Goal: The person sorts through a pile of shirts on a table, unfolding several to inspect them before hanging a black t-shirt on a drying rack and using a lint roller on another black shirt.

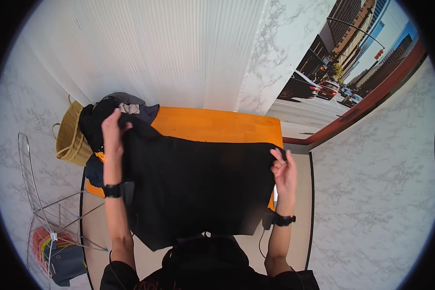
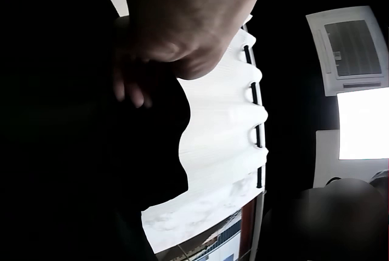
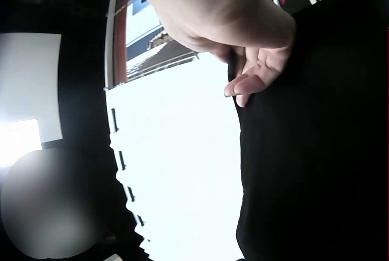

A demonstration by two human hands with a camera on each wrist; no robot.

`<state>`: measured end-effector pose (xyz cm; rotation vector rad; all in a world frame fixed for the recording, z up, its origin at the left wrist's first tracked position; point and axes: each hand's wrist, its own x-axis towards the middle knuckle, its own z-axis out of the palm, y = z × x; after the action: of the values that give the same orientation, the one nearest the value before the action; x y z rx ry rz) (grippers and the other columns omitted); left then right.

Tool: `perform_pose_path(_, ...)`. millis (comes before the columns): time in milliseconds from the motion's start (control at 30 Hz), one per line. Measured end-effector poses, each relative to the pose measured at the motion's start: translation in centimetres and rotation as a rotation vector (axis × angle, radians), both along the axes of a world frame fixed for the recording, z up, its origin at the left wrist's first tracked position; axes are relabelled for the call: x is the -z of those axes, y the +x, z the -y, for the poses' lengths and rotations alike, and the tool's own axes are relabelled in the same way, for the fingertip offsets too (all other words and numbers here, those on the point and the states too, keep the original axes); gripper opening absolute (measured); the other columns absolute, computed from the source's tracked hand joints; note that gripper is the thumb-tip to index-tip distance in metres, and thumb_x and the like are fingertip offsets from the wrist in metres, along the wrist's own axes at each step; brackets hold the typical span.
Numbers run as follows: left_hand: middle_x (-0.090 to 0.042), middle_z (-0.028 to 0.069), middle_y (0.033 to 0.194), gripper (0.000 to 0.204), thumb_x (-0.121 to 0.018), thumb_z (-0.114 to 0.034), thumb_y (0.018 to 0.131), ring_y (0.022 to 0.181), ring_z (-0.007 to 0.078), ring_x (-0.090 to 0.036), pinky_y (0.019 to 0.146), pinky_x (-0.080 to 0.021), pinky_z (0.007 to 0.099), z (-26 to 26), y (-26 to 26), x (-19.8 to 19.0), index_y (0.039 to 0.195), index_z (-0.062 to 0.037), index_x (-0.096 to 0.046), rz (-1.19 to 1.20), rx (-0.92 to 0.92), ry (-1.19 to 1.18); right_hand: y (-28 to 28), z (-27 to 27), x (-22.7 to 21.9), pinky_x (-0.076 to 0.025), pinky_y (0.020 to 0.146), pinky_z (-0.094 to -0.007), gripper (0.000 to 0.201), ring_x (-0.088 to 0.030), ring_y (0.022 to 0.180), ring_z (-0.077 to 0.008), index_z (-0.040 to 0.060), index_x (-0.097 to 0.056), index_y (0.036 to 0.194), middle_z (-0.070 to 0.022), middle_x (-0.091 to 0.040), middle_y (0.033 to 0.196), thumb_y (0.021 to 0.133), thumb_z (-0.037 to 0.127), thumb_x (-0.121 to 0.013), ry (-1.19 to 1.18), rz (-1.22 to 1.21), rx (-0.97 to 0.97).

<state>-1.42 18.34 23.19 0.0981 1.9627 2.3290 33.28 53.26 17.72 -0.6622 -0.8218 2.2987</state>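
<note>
A black garment [image 1: 198, 179] hangs spread out between both hands in the head view, its upper edge stretched across and its lower edge close to the body. My left hand [image 1: 113, 133] grips its upper left corner, near a heap of dark clothes [image 1: 94, 121]. At the opposite corner my right hand [image 1: 285, 174] pinches the cloth. Dark fabric [image 2: 152, 164] fills much of the left wrist view, where the fingers are partly lost in shadow. In the right wrist view, the fingers [image 3: 252, 85] hold the garment's side edge.
Beneath the garment stands an orange table [image 1: 217, 125]. A wicker basket [image 1: 72, 137] leans beside the clothes at its left end. Further left is a metal drying rack [image 1: 53, 236] with hangers and a grey cloth [image 1: 67, 261]. A white curtain [image 1: 154, 53] hangs behind the table.
</note>
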Motion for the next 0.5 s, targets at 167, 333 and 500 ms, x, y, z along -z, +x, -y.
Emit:
perform_pose_path(167,-0.063,0.0072,0.077,0.025,-0.054,-0.025,0.097,0.054,0.0174,-0.064,0.049,-0.056,0.0253,-5.4,-6.1,12.9,0.088,-0.0015,-0.060,0.266,-0.006,-0.101,-6.3,-4.6,11.0,-0.051,0.055,-0.0205,0.039,-0.063,0.061,-0.0095,-0.0031,-0.055,0.119,-0.0196,-0.069,0.111,0.100,0.031,-0.051,0.019,0.303,-0.040)
perform_pose_path(333,-0.066,0.0142,0.095,0.033,-0.052,-0.028,0.098,0.073,0.0222,-0.069,0.062,-0.058,0.0290,-10.2,-10.1,24.0,0.104,0.0040,-0.060,0.455,-0.013,-0.143,-11.5,-10.6,20.7,-0.054,0.072,-0.0267,0.042,-0.065,0.079,-0.0115,-0.0001,-0.054,0.126,-0.0116,-0.070,0.111,0.101,0.031,-0.044,0.002,0.448,-0.124)
perform_pose_path(500,-0.039,0.0245,0.147,0.058,-0.049,-0.033,0.098,0.126,0.0404,-0.050,0.107,-0.037,0.0452,-8.0,-3.3,32.7,0.142,0.0038,-0.038,-0.176,0.235,-0.772,-10.3,-2.6,24.6,-0.049,0.091,-0.0419,0.050,-0.060,0.106,-0.0302,0.0015,-0.051,0.134,-0.0165,-0.061,0.125,0.096,0.033,-0.056,1.116,0.979,-0.142)
